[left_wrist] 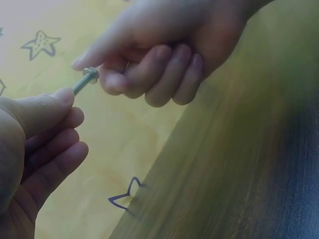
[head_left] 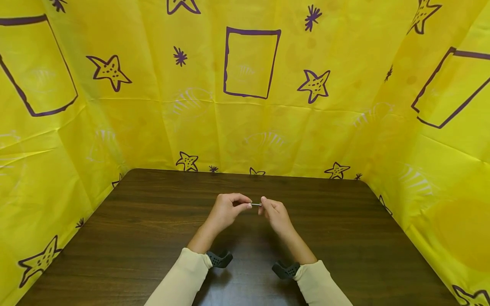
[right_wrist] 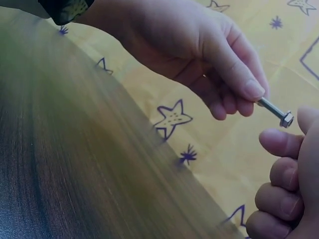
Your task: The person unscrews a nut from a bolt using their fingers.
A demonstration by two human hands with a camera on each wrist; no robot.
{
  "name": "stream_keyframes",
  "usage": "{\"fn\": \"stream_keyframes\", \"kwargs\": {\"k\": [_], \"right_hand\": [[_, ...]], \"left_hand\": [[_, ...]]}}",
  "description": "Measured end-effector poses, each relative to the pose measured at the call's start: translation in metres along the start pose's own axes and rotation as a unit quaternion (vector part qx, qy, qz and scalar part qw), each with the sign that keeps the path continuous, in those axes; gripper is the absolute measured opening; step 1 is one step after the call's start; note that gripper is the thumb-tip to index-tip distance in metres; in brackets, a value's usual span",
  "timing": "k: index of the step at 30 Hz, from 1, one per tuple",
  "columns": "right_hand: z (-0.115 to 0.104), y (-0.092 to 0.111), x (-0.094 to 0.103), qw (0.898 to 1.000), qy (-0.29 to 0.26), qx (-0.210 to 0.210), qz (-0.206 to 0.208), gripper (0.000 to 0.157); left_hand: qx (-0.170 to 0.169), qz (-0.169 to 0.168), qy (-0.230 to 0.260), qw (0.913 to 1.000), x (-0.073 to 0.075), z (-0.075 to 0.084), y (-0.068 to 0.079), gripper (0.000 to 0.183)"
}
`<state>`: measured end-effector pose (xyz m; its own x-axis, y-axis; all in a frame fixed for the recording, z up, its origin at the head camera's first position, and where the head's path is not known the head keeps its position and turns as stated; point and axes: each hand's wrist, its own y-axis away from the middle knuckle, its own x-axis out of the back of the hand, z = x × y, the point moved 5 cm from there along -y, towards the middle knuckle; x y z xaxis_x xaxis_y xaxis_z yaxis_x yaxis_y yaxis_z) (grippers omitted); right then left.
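Note:
A small silver metal bolt (head_left: 255, 205) is held level above the table, between the two hands. My left hand (head_left: 223, 211) pinches its shaft between thumb and forefinger, and those fingertips hide one end. At the other end is a hex piece with a flange (right_wrist: 286, 119); whether it is the bolt's head or a nut, I cannot tell. Around that end stand the thumb and forefinger of my right hand (head_left: 278, 216), with a small gap showing in the right wrist view. The right hand's other fingers (left_wrist: 172, 79) are curled in towards the palm.
Below the hands lies a dark brown wooden table (head_left: 153, 212). A yellow cloth (head_left: 245, 127) with purple stars and outlines hangs behind the table and along both sides. Dark bands with wrist cameras (head_left: 220, 259) sit at both wrists, near the pale sleeves (head_left: 180, 276).

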<state>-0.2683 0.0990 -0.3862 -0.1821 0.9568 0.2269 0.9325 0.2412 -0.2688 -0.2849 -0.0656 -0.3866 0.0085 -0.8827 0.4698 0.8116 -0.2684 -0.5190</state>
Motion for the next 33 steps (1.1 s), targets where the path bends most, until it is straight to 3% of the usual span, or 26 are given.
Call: {"fn": "stream_keyframes", "kwargs": {"k": [15, 25, 33], "right_hand": [[0.0022, -0.0016, -0.0009, 0.996, -0.076, 0.023, -0.03, 0.018], [0.0041, -0.0015, 0.0043, 0.994, -0.081, 0.074, -0.021, 0.014], [0.0038, -0.0027, 0.0054, 0.993, -0.08, 0.079, -0.018, 0.021]], "left_hand": [[0.017, 0.004, 0.008, 0.9998, 0.0032, -0.0002, -0.0007, 0.008], [0.032, -0.006, 0.006, 0.9995, 0.0032, -0.0017, -0.0007, 0.01], [0.029, -0.002, 0.006, 0.9996, 0.0034, -0.0014, -0.0009, 0.008]]}}
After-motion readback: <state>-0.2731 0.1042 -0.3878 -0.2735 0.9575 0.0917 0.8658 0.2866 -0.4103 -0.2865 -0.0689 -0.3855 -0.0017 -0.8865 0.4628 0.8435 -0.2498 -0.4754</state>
